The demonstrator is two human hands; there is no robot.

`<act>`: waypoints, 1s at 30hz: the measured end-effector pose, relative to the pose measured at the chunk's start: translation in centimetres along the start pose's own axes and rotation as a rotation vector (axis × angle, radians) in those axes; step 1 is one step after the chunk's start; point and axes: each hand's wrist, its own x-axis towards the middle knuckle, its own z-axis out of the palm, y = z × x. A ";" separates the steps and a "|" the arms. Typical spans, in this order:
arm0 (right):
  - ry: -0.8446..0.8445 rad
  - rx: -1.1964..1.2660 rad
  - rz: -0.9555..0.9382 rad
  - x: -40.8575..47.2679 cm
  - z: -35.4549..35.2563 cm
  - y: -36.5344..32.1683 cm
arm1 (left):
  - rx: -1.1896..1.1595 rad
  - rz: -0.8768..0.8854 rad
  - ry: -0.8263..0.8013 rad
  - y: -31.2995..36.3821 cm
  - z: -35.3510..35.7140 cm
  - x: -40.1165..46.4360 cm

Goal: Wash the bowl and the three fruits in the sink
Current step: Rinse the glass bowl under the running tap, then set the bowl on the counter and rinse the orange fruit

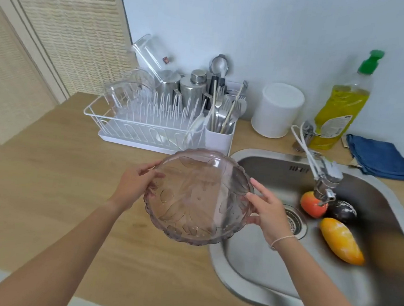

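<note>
Fig.: I see L hand (133,182) fingers (148,170) curled on the bowl (198,196) rim, left side; R hand (268,211) fingers (258,185) pinch its right rim. Bowl: clear, pinkish, tilted toward me, held above tabletop (60,165) edge, just beside sink (259,263). In sink basin, under faucet (325,178): red fruit (311,207), dark fruit (342,211), yellow-orange fruit (341,240), close together. Behind: dish rack (159,122), soap btl (342,104), blue cloth (381,157).

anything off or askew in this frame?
Mostly tidy. One oddity: a clear glass in the dish rack leans tilted over the steel pots, not seated. Both hands hold the bowl over the counter edge, tipped toward the camera.
</note>
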 end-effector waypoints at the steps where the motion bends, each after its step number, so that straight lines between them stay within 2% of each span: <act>1: 0.000 -0.005 0.001 0.0 0.7 0.1 | -0.006 -0.003 0.004 -0.2 -0.6 0.1; 10: 0.026 -0.041 -0.005 0.2 5.1 1.4 | -0.027 -0.020 -0.012 -2.0 -4.6 1.4; 23: 0.043 -0.060 -0.013 0.5 5.3 1.9 | -0.060 -0.025 -0.022 -2.9 -5.0 2.1; 30: 0.012 -0.045 0.009 0.5 5.9 2.0 | 0.019 0.015 0.058 -3.0 -5.5 2.1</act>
